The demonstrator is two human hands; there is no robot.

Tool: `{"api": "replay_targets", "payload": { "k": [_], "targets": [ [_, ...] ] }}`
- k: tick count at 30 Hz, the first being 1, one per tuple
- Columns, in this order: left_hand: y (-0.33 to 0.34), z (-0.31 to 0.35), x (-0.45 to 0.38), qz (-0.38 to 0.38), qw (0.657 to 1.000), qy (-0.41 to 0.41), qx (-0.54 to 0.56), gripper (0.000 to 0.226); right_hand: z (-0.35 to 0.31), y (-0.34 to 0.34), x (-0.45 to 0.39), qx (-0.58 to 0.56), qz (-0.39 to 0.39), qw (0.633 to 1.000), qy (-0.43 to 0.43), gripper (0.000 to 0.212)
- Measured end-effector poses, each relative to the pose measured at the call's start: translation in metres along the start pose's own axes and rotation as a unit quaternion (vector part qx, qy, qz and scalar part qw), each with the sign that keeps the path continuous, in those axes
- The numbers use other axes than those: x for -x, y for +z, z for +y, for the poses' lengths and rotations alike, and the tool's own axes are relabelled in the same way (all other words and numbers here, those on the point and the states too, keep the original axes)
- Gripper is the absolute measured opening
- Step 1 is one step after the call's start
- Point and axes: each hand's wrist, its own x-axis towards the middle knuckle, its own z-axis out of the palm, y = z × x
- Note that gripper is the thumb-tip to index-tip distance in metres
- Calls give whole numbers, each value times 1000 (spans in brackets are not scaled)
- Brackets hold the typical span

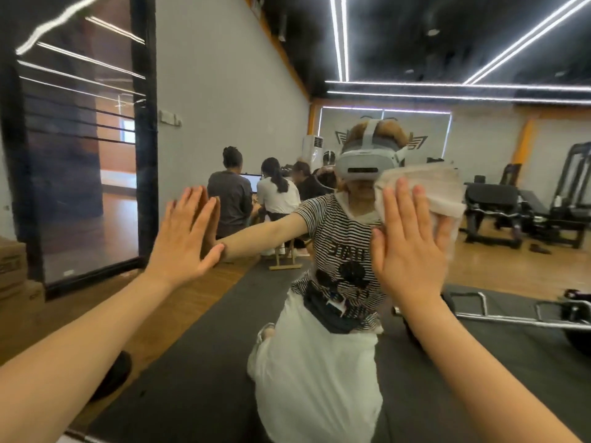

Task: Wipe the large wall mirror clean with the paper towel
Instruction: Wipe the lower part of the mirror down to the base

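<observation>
Gym equipment, wooden flooring and bright ceiling light strips show reflected in the smooth glass of the mirror (319, 91), which fills the wall ahead. Print on the reflected striped shirt is reversed and unreadable. Near left, the left hand (184, 238) lies flat on the glass, fingers straight and slightly spread. Right of it, the right hand (411, 247) presses a crumpled white paper towel (428, 187) against the glass with straight, spread fingers.

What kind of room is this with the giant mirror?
Most likely a gym or fitness studio. The big wall mirror reflects black weight machines, a barbell lying on a dark floor mat, and a wooden floor. The right hand presses a paper towel against the glass.
</observation>
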Motion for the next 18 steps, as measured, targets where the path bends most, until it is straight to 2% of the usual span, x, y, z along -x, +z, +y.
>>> {"api": "replay_targets", "payload": {
  "k": [7,10,13,18],
  "targets": [
    [26,-5,-1,90,994,17,57,80,-4,-5,-4,23,3,1000,18,56],
    [24,1,4,95,992,29,80,83,-10,-8,-1,11,-10,998,60,57],
    [25,-3,3,66,993,46,89,82,-23,-10,-2,16,-45,993,104,56],
    [27,-4,6,86,992,50,78,81,-23,-12,-7,12,-66,993,97,55]
  ]
}}
